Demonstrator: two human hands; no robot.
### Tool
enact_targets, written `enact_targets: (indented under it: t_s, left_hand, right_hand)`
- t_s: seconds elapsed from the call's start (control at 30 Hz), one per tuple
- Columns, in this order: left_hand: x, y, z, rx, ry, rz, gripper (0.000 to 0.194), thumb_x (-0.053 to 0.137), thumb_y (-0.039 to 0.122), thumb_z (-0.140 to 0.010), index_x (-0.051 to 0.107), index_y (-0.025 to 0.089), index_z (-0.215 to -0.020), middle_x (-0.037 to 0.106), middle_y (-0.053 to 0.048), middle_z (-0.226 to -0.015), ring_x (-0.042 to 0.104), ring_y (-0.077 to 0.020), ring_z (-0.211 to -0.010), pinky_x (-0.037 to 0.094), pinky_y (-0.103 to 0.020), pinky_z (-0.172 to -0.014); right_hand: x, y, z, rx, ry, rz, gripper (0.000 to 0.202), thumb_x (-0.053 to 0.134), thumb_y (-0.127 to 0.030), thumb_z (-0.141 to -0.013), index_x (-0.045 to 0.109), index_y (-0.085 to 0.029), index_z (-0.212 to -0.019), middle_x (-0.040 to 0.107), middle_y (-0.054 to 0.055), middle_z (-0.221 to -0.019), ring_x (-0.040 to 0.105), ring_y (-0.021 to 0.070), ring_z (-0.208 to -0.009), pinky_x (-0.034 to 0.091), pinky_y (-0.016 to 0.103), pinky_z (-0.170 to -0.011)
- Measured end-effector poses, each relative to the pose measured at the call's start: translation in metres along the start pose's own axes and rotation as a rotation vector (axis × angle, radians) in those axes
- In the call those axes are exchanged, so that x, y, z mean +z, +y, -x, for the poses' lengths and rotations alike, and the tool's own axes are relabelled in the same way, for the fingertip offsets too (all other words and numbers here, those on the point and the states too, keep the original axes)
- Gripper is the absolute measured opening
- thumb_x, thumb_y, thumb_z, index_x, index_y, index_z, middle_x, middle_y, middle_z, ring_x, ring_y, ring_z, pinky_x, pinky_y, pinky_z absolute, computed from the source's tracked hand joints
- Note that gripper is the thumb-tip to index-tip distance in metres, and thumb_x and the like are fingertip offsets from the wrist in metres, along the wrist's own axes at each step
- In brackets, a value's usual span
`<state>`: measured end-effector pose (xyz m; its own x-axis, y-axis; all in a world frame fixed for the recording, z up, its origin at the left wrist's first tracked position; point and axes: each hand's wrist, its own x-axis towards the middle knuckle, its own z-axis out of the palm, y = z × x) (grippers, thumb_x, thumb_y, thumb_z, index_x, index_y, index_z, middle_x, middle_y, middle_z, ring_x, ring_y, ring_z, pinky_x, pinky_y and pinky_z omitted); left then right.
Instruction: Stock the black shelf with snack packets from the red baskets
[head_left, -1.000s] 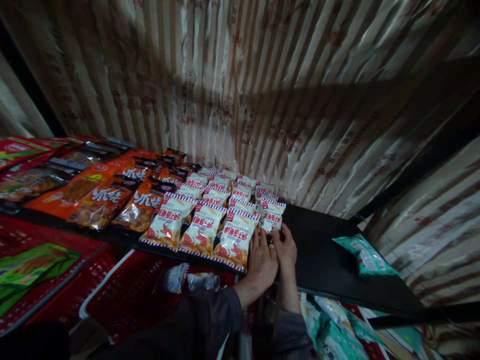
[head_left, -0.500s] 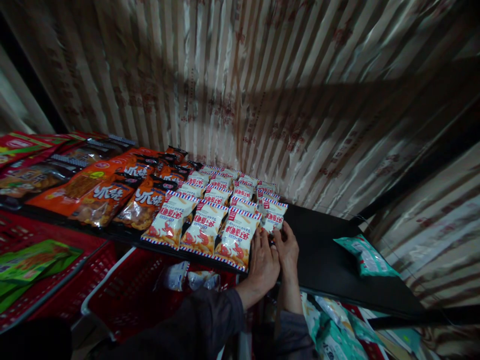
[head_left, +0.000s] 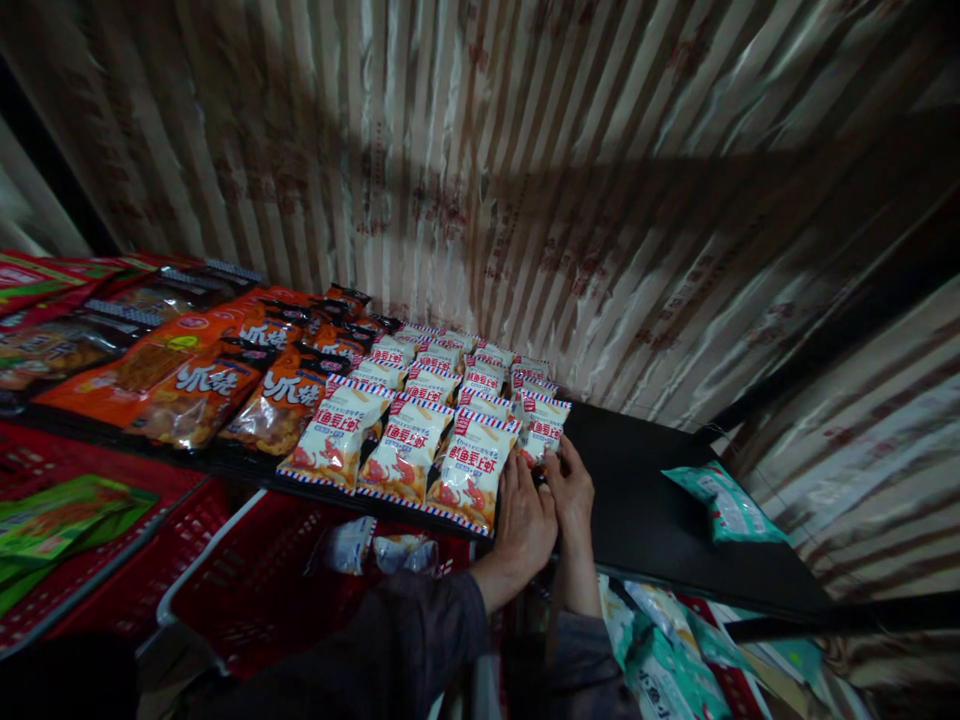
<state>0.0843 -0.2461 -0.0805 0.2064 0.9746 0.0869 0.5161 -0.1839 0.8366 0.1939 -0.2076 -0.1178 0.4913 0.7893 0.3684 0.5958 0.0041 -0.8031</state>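
White snack packet (head_left: 541,428), red-and-blue striped edging, red lettering; lies at the right end of the front row on the black shelf (head_left: 645,510), just right of the frame's centre; its lower edge is touched by fingertips of both hands. Right hand (head_left: 573,490), fingers curled at the packet's lower right corner, seemingly pinching it, though a full grip cannot be told; left hand (head_left: 523,520), palm down and fingers extended, lying flat beside the right hand, touching the packet's lower left edge and the neighbouring packet (head_left: 471,468); dark sleeves run to the bottom edge of the frame. Matching white packets (head_left: 390,425), several rows, overlapping, extending back toward the wall; orange snack bags (head_left: 217,375) beside them at centre left, darker packs beyond at far left. Teal packet (head_left: 718,502), alone, well apart at the shelf's right end. Red basket (head_left: 262,590) below the shelf at lower left, holding small pale packets (head_left: 375,552); green packet (head_left: 60,505) at far left edge; teal bags (head_left: 660,660) at lower right. Striped, glossy wall covering (head_left: 525,180) fills the upper frame.
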Motion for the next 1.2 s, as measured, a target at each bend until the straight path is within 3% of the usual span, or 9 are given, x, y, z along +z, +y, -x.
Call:
enact_targets:
  t_s: [0.47,0.8,1.2]
  left_hand:
    - [0.005,-0.004,-0.001,0.014,0.048,0.02,0.068,0.036,0.023,-0.087,0.027,-0.011,-0.145,0.023,-0.028,-0.156,0.017,-0.0313,-0.148,0.016,-0.047,-0.122]
    - [0.013,-0.011,-0.002,0.044,0.137,0.045,0.066,0.038,0.022,-0.086,0.028,-0.006,-0.145,0.025,-0.027,-0.155,0.02,-0.0303,-0.147,0.018,-0.048,-0.121]
    - [0.006,-0.007,0.003,0.083,0.074,0.022,0.061,0.034,0.021,-0.09,0.03,-0.003,-0.146,0.02,-0.025,-0.158,0.013,-0.0282,-0.149,0.016,-0.047,-0.122]
  right_hand:
    - [-0.004,-0.01,0.0,0.093,-0.024,0.01,0.06,0.049,-0.052,-0.08,0.06,-0.017,-0.129,0.07,0.013,-0.116,0.067,0.0251,-0.1,0.051,0.039,-0.09]
    - [-0.001,-0.006,0.001,0.041,-0.014,-0.036,0.054,0.05,-0.05,-0.083,0.062,-0.021,-0.127,0.068,0.01,-0.122,0.064,0.0225,-0.106,0.049,0.037,-0.095]
    - [0.0,-0.01,0.001,0.032,-0.017,-0.129,0.062,0.053,-0.052,-0.082,0.057,-0.018,-0.133,0.064,0.012,-0.13,0.061,0.0249,-0.115,0.047,0.04,-0.099]
